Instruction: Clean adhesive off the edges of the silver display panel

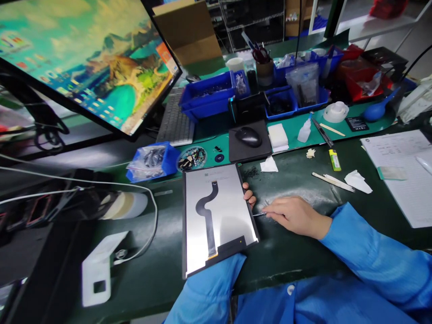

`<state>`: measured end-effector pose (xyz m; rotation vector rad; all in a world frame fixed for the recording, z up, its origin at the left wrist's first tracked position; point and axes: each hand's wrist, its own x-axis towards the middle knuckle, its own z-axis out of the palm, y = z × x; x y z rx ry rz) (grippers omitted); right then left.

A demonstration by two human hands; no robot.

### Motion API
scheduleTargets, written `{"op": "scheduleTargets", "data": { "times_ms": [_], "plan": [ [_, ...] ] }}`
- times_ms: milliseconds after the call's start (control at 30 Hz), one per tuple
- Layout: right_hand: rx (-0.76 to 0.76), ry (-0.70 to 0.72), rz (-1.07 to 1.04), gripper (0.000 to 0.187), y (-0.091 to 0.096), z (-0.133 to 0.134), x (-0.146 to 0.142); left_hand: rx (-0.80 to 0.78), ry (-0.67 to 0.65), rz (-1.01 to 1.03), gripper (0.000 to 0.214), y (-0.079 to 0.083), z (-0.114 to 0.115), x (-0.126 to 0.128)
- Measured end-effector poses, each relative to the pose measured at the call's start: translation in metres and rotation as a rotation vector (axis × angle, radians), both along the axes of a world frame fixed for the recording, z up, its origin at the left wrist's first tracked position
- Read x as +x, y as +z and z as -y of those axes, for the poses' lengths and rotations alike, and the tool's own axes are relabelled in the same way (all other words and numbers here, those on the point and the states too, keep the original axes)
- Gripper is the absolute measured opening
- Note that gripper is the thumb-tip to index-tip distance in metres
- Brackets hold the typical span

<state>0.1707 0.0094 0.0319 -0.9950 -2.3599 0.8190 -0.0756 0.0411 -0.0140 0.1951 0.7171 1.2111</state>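
Observation:
A tablet screen panel [232,202], silver on its back with a black S-shaped ribbon cable [209,229], is held up tilted above the bench. My left hand [249,196] grips it from behind; only its fingertips show, curled round the right edge, and the palm is hidden. My right hand [297,217] is closed on a thin metal tool [259,214], whose tip meets the panel's right edge or lies just behind it. Which kind of tool it is, I cannot tell. Dark shreds [251,172] lie on the bench beyond the panel.
A monitor [91,67] and keyboard [173,119] stand at the back left. Blue bins [207,96], a mouse [249,136] and a glue bottle [304,130] line the back. Nearer lie a lighter [334,160], wooden sticks [332,181] and papers [401,175]. A white cable [156,211] loops at left beside a white stand [97,274].

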Motion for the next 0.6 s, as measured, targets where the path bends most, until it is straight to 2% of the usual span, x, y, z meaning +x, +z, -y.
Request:
{"op": "scheduleTargets", "data": {
  "times_ms": [300, 600],
  "plan": [
    [-0.030, 0.041, 0.030, 0.028, -0.0017, -0.0013, 0.0015, -0.008, 0.020, 0.064, 0.040, -0.0023, 0.0042, 0.0017],
    [-0.033, 0.047, 0.179, 0.031, 0.0052, 0.0003, -0.0012, -0.099, -0.080, 0.070, 0.052, -0.0007, 0.0031, -0.0046]
  ]
}}
